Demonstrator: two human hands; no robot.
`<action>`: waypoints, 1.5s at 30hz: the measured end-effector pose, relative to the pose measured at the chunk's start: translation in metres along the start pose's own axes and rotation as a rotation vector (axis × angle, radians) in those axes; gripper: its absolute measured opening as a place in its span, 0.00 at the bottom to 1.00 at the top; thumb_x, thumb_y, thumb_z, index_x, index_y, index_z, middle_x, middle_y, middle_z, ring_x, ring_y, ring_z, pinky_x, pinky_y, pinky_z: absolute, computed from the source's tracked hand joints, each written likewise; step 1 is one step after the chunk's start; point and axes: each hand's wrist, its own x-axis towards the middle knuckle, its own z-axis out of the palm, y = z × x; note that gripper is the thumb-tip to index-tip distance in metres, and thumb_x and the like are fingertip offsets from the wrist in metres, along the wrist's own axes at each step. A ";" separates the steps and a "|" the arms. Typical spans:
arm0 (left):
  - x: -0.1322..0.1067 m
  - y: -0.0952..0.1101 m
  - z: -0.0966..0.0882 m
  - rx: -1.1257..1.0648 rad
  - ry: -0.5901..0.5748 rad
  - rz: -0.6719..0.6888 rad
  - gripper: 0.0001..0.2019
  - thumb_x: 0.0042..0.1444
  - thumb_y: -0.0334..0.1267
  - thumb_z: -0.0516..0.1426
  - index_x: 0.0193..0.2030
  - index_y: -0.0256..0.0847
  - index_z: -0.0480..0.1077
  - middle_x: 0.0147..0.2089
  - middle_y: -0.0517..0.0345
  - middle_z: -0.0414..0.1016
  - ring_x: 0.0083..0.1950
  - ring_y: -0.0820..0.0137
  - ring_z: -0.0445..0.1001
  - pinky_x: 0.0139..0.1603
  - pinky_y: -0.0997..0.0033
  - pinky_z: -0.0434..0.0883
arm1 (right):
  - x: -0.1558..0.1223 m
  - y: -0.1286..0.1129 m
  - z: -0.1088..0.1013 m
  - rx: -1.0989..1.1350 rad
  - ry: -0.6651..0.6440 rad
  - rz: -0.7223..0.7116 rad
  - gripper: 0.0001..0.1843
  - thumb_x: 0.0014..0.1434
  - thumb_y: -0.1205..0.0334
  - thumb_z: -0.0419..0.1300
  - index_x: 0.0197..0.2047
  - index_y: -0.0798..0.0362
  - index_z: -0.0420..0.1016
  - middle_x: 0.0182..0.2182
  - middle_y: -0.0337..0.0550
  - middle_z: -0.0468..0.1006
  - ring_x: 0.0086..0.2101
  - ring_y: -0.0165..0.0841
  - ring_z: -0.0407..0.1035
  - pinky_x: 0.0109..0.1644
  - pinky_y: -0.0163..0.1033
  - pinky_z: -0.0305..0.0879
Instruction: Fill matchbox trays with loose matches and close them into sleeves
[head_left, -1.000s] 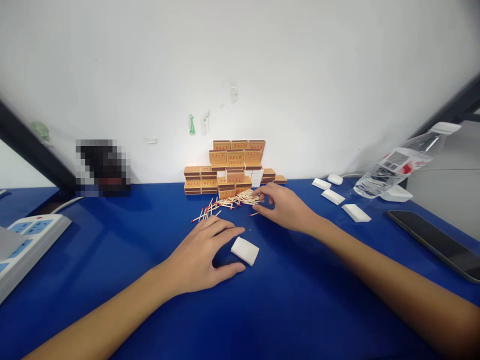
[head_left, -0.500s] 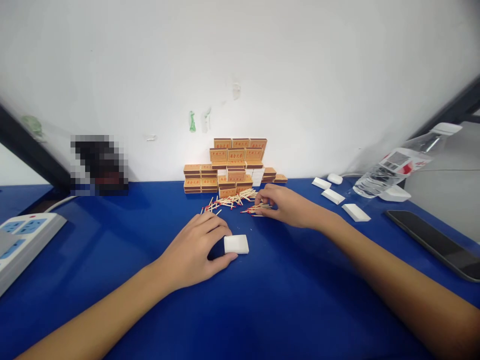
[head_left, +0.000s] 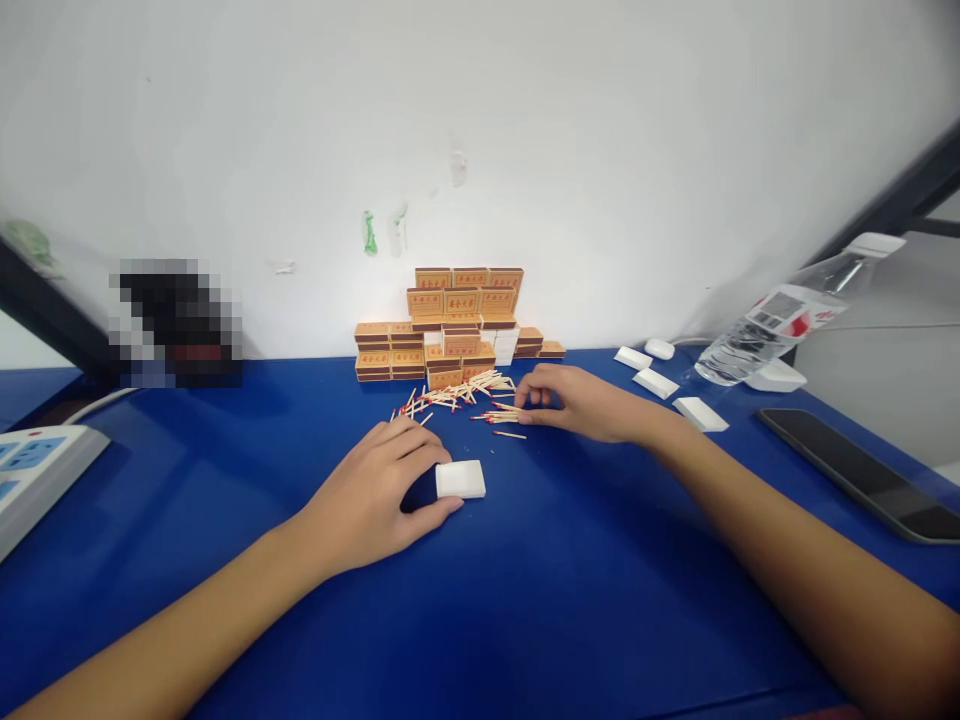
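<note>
My left hand [head_left: 382, 490] rests on the blue table, its thumb and fingers closed around the near and far edges of a small white matchbox tray [head_left: 463, 480]. The tray lies flat. To the right and farther back, my right hand [head_left: 574, 402] pinches the plain ends of a small bunch of matches [head_left: 500, 414], their red heads pointing left. One single match [head_left: 510, 435] lies just in front of that bunch. A loose pile of matches [head_left: 454, 394] spreads behind, between my hands.
Orange matchboxes [head_left: 461, 300] stand stacked in tiers against the wall. On the right are several white trays [head_left: 655, 383], a white rounded case [head_left: 659, 349], a tilted plastic bottle [head_left: 787, 312] and a phone [head_left: 862, 470]. A power strip [head_left: 52, 480] lies at left.
The view has shifted slightly, moving everything a little left. My right fingers have drawn to the plain ends of the matches, so more of the bunch shows. My left hand keeps the tray.
</note>
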 end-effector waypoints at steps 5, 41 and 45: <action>0.001 0.001 0.000 -0.010 0.000 0.001 0.12 0.66 0.44 0.63 0.52 0.42 0.73 0.50 0.53 0.79 0.54 0.59 0.74 0.59 0.50 0.70 | -0.003 -0.008 0.001 0.003 -0.065 0.053 0.16 0.68 0.47 0.60 0.40 0.52 0.75 0.38 0.47 0.77 0.35 0.36 0.68 0.38 0.41 0.62; 0.000 0.003 0.001 0.015 0.036 -0.044 0.11 0.65 0.44 0.64 0.48 0.41 0.74 0.47 0.54 0.79 0.48 0.60 0.75 0.53 0.54 0.71 | -0.034 -0.088 0.008 -0.071 -0.161 -0.120 0.10 0.72 0.54 0.61 0.48 0.51 0.74 0.43 0.43 0.78 0.40 0.37 0.72 0.42 0.41 0.65; 0.000 0.003 0.002 0.018 0.030 -0.046 0.13 0.65 0.46 0.64 0.49 0.40 0.74 0.46 0.53 0.79 0.49 0.59 0.75 0.53 0.53 0.71 | -0.033 -0.090 0.009 -0.064 -0.205 -0.107 0.08 0.71 0.58 0.61 0.41 0.52 0.75 0.39 0.42 0.78 0.36 0.34 0.70 0.39 0.40 0.61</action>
